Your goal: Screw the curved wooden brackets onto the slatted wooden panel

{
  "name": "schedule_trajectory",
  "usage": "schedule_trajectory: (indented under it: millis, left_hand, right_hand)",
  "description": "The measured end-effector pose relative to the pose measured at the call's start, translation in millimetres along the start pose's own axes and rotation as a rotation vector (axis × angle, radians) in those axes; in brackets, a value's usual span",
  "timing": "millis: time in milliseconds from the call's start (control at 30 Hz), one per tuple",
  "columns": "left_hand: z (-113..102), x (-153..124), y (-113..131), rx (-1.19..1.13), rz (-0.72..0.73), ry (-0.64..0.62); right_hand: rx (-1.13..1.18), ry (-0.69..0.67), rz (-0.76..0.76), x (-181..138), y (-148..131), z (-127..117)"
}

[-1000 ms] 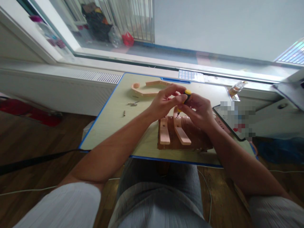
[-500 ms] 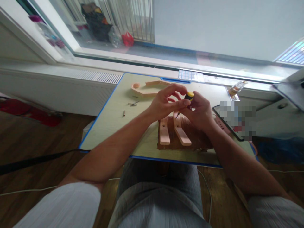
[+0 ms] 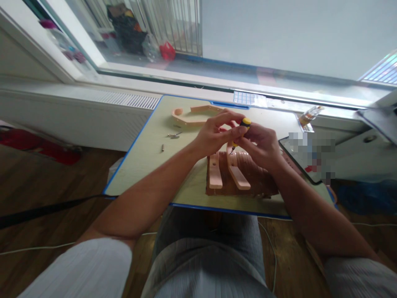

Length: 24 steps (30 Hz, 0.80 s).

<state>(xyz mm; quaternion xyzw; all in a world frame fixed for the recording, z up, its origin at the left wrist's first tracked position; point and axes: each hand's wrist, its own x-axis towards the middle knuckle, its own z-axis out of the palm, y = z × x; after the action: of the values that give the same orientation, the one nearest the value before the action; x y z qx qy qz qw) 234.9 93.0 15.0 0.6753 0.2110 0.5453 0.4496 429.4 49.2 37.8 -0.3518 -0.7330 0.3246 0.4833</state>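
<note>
Fingers of your left hand (image 3: 217, 131), narrow, pinching one screwdriver (image 3: 245, 123), yellow and black, near the top of its handle; fingers of your right hand (image 3: 263, 144), curled about the same handle, slightly lower. Screwdriver: tilted, tip down at the upper part of the right strip (image 3: 240, 179); whether it sits in a screw, too small to tell. Board (image 3: 259, 182), brown, on your surface (image 3: 139, 165) near the edge closest to you, partly beneath your right hand. Strips upon it, wooden, two, apart: the right strip and the left strip (image 3: 215, 179), each with a dark hole. Beyond your left hand: one curled strip (image 3: 190, 123) and one bent strip (image 3: 201, 108), both partly hidden. Leftward: small screws (image 3: 173, 135), grouped; one single screw (image 3: 163, 147), nearer you.
</note>
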Motion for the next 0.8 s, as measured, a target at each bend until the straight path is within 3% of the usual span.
schedule_trajectory:
  millis: [300,800]
  left_hand:
    - [2.8,0.5,1.4,0.019,-0.041,0.028]
    - [6.0,-0.5,7.4,-0.053,-0.094,0.027]
  right_hand:
    - [-0.122,0.091,-0.023,-0.5,6.8,4.3]
    - [-0.101,0.146,-0.007,0.0,5.5,8.5]
